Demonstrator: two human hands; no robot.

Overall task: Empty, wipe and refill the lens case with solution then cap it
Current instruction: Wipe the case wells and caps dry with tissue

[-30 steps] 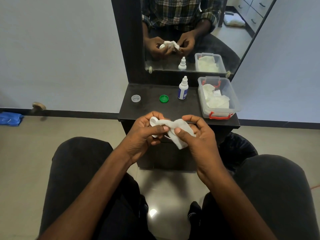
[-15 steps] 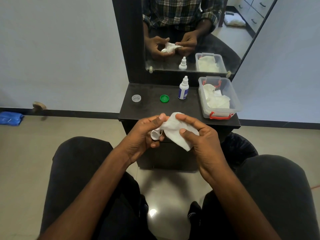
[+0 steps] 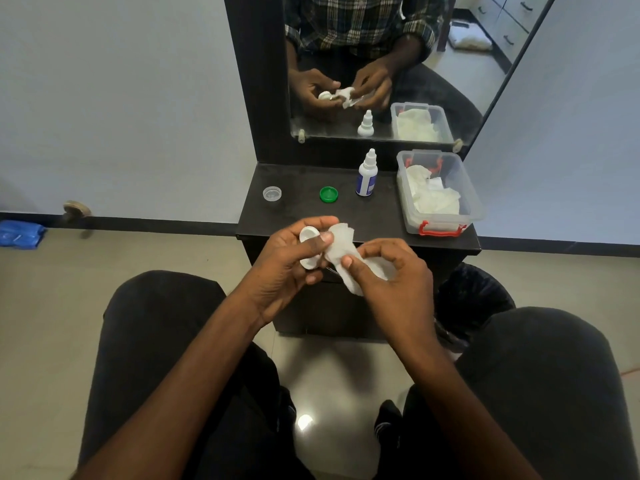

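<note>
My left hand grips the white lens case, both round wells partly showing above and below my thumb. A crumpled white tissue is pinched in my right hand and lies against the case's right side. Both hands hover just in front of the dark shelf. On the shelf lie a clear cap and a green cap, apart from each other. The white solution bottle with a blue label stands upright behind them, its nozzle closed.
A clear plastic box with red latches holds white tissues at the shelf's right end. A mirror above reflects my hands. A black bin sits under the shelf on the right, between my knees and the wall.
The tissue has come off the case's left well, and the case is now uncovered in my left hand. My right hand has drawn the tissue slightly down and right.
</note>
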